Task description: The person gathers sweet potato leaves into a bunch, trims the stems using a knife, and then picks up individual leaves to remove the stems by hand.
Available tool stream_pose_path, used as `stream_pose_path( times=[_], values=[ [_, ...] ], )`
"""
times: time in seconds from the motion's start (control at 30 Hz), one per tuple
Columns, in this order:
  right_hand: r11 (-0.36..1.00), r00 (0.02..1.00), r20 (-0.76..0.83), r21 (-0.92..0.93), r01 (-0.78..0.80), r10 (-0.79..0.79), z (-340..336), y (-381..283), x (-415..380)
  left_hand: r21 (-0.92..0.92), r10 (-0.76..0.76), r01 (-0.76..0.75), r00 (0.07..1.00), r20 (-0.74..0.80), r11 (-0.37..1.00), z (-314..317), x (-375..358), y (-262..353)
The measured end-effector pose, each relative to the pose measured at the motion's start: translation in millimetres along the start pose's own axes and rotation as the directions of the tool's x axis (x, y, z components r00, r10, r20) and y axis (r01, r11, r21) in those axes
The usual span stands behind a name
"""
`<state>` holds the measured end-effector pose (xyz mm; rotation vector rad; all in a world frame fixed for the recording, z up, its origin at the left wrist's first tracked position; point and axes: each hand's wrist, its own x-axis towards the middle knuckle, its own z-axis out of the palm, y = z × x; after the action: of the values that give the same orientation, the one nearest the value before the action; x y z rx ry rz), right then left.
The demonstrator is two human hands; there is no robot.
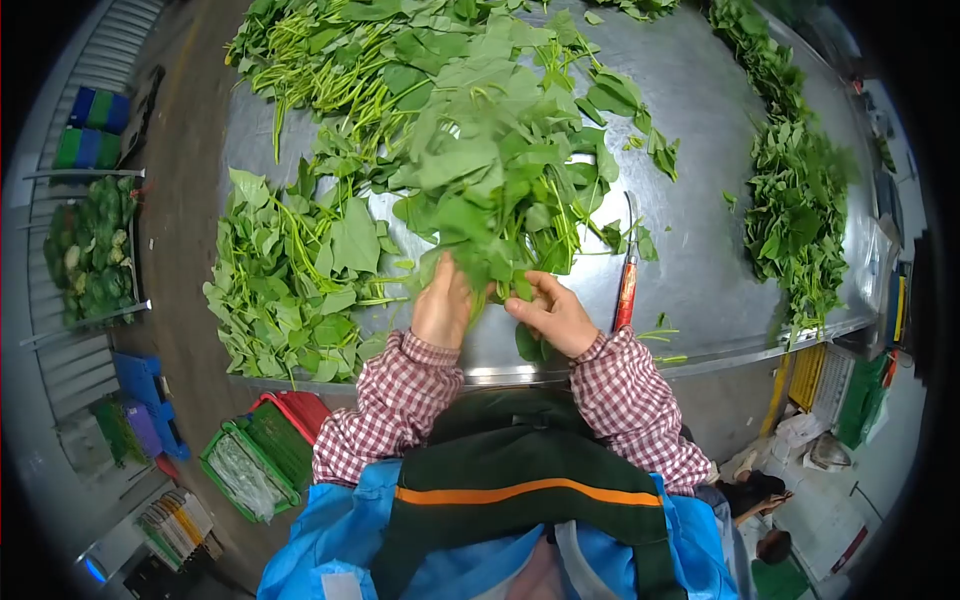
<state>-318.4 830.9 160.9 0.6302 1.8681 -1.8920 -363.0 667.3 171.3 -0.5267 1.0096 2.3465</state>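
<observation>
My left hand [440,310] is closed around the lower stems of a bunch of leafy greens [470,170], whose broad leaves fan out away from me, slightly blurred. At the same bunch's stem ends, my right hand [558,315] is closed, thumb and fingers pinching a leafy stem. Beside the right hand, a knife with a red handle [626,292] and a thin curved blade lies on the metal table [690,240]. To the left of my hands sits a pile of leafy greens [290,290], stems pointing toward the middle.
A larger heap of stemmed greens [340,60] covers the far left of the table. Along the right side runs a row of greens [795,210]. Green and red crates [255,455] stand on the floor at lower left. People [765,500] are at lower right.
</observation>
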Motion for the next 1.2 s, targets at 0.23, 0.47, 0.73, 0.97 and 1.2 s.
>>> stream_pose_path(
  times=[0.23,0.47,0.73,0.97,1.2],
  values=[
    [0.832,0.989,-0.127,0.54,0.127,-0.069,-5,0,-14,-0.118,-0.004,0.017,0.994,0.107,0.993,4,-13,2],
    [0.877,0.943,-0.319,0.474,0.074,0.093,-20,16,-11,-0.098,-0.023,0.006,0.984,-0.176,0.995,-68,-20,5],
    [0.961,0.951,-0.148,-0.093,0.261,-0.272,10,9,35,-0.072,0.09,-0.103,0.983,-0.161,0.992,-52,-28,7],
    [0.791,0.856,0.303,-0.341,0.507,-0.418,60,-42,19,0.031,0.229,-0.227,0.954,-0.192,0.973,-72,-32,7],
    [0.514,0.834,-0.229,-0.855,0.075,-0.503,-51,22,84,0.52,0.399,-0.193,0.859,-0.321,0.832,-142,-36,46]
  ],
)
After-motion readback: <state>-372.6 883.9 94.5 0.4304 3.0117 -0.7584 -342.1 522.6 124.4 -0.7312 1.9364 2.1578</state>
